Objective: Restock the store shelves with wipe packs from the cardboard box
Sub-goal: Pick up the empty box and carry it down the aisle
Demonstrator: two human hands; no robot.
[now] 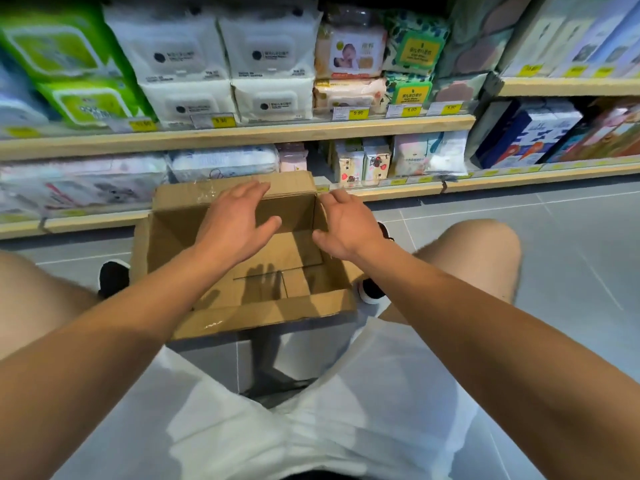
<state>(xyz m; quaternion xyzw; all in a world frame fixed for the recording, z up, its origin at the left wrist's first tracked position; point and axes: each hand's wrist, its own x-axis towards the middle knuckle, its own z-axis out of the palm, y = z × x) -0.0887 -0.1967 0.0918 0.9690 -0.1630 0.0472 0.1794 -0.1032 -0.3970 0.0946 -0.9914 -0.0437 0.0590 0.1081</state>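
Neither grip holds anything: your left hand (239, 220) and right hand (349, 225) hover spread over the rectangular corrugated cardboard box (173, 237), soft wipe packs (273, 53) on wooden shelves (242, 133) behind it.

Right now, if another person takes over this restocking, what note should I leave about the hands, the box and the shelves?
Left hand: open, fingers spread, above the box, holding nothing.
Right hand: open, at the box's right wall, holding nothing.
Box: on the floor in front of the shelves, flaps open, no wipe packs visible inside; only the bare bottom shows.
Shelves: upper and lower rows hold many packs; one dark gap shows on the lower shelf behind the box.
Done: the box looks emptied.
Left: probably only removing the box; check the gap on the lower shelf.
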